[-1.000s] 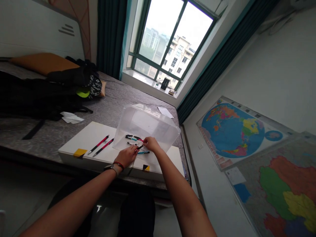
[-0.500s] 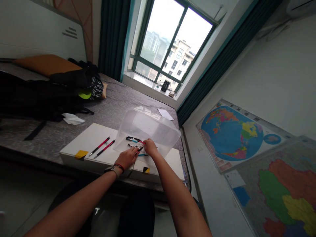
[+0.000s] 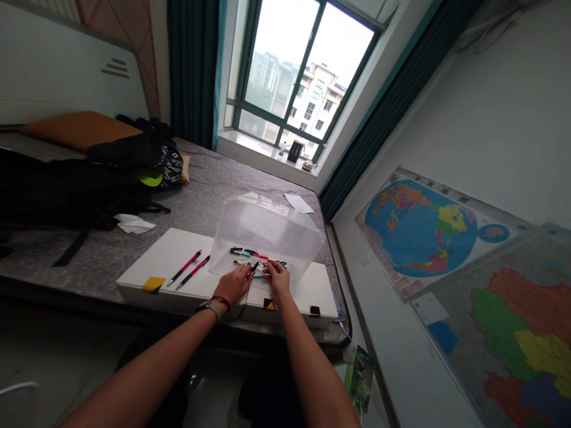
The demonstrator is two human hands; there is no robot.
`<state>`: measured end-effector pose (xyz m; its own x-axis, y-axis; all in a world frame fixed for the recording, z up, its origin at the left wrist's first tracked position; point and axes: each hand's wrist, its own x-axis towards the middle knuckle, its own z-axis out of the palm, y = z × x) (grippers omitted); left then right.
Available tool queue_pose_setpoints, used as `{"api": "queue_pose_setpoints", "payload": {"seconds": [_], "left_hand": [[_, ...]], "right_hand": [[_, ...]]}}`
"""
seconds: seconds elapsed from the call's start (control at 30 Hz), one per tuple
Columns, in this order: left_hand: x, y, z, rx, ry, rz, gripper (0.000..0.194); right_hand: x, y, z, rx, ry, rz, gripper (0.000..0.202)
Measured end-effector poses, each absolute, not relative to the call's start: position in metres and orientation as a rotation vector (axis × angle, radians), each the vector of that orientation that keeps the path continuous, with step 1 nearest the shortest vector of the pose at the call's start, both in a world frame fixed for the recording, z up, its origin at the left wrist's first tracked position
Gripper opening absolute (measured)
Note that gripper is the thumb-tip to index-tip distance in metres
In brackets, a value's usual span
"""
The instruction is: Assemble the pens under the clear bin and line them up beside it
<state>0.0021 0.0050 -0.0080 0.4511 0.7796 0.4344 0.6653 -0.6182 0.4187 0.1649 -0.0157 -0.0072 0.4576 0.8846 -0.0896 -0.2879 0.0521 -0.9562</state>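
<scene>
A clear plastic bin (image 3: 272, 223) lies with its opening toward me on a white box (image 3: 156, 255). Several pens (image 3: 243, 252) are inside it, black, red and light blue. My left hand (image 3: 236, 284) is closed on a dark pen (image 3: 255, 267) at the bin's opening. Close beside it, my right hand (image 3: 277, 278) has its fingers pinched together among the pens; what they hold is too small to make out. Two red and black pens (image 3: 184, 267) lie side by side on the white box, left of the bin.
The white box rests on a grey mattress (image 3: 200, 202). Black bags (image 3: 66, 190), a crumpled tissue (image 3: 134, 223) and an orange cushion (image 3: 84, 129) are at the left. A white paper (image 3: 298, 203) lies behind the bin. Maps (image 3: 428, 232) hang on the right wall.
My right hand has drawn back from the pens toward me, and its fingers are now beside my left hand. My left hand still holds the dark pen. The view has shifted slightly.
</scene>
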Motion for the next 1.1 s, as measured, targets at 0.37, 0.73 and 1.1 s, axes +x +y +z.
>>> {"api": "queue_pose_setpoints", "payload": {"seconds": [0.37,0.73,1.1], "left_hand": [[0.005,0.005,-0.011,2.522,1.295,0.9,0.034],[0.008,0.005,-0.012,2.535,1.317,0.9,0.035],[0.004,0.004,-0.008,2.552,1.255,0.841,0.036]], "right_hand": [[0.168,-0.019,-0.018,-1.151,-0.649,0.929,0.033],[0.168,-0.025,-0.013,-1.084,-0.624,0.946,0.036],[0.167,-0.026,-0.012,-1.074,-0.622,0.94,0.035]]}}
